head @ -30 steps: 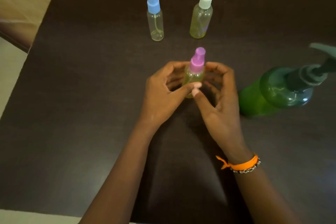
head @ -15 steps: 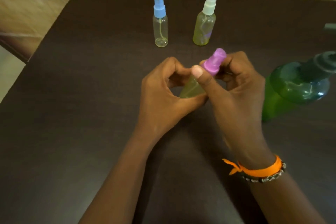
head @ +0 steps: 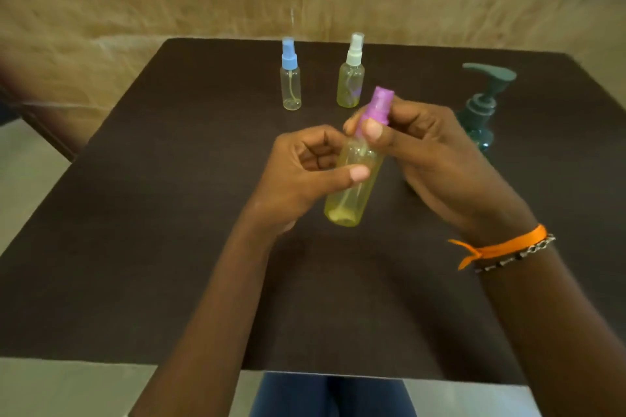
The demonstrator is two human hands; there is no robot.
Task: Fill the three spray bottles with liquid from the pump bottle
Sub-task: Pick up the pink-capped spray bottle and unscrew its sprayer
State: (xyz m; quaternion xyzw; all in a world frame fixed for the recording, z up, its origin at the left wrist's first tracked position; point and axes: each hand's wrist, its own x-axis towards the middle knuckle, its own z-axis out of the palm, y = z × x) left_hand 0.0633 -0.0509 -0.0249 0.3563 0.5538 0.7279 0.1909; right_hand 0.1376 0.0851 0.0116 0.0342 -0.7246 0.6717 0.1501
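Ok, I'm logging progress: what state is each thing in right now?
Purple-capped bottle: yellowish, lifted, tilted, capped.
Left hand: holds its body.
Right hand: pinches its cap.
Blue-capped bottle: upright, capped, looks clear.
White-capped bottle: upright, capped, yellowish.
Pump bottle: upright, untouched.

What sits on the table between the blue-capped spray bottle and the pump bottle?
The white-capped spray bottle stands between the blue-capped spray bottle and the pump bottle in the head view. Nearer the camera, the purple cap of the held bottle also rises into that stretch.

worktop [head: 169, 247]: dark, matt, finely textured | spray bottles [head: 352, 186] [head: 291, 85] [head: 350, 85]: clear glossy plastic, yellowish tint | their caps: matt plastic | pump bottle [head: 481, 112]: glossy translucent green plastic | wristband [head: 501, 247]: orange cloth
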